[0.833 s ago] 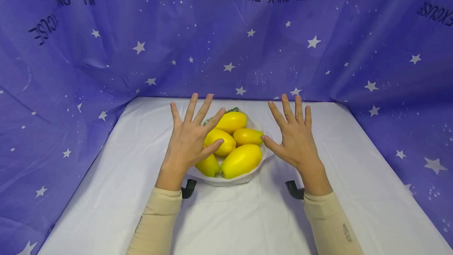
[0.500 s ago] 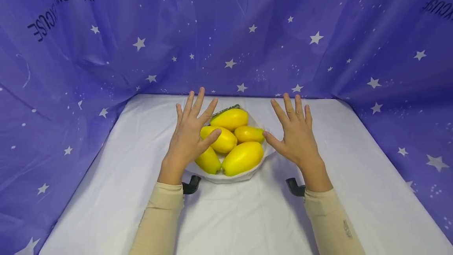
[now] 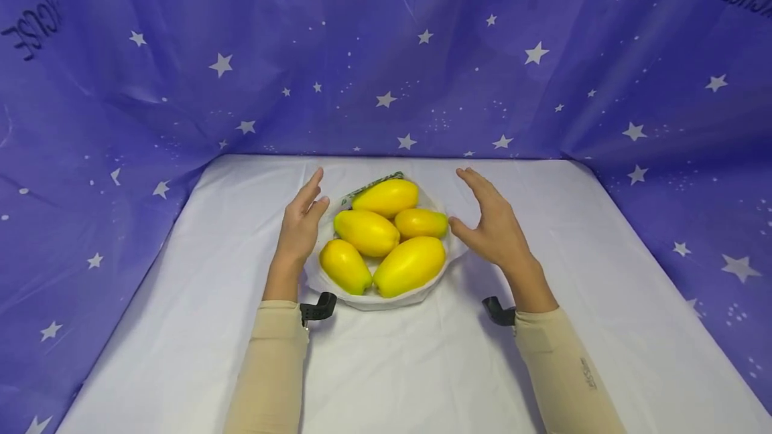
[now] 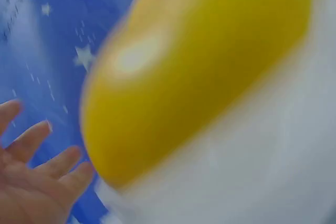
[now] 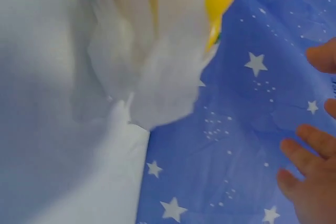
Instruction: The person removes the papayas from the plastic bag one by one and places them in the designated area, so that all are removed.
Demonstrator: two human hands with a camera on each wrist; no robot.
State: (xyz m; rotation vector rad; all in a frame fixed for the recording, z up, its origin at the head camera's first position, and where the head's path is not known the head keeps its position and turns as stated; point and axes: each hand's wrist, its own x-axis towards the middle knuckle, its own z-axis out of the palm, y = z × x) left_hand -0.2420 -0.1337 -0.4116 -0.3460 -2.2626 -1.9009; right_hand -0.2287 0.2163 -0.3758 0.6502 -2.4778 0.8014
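At the frame's centre I see a white bag (rim rolled down like a bowl) holding five yellow mangoes. My left hand and right hand flank it, fingers straight and spread wide, gripping nothing, on the white tablecloth.

The place looked like a staged recording booth, not a lived-in room. A purple star-print backdrop with printed words hung on three sides of a table under a white cloth. Only a white bag of yellow fruit lay on it.
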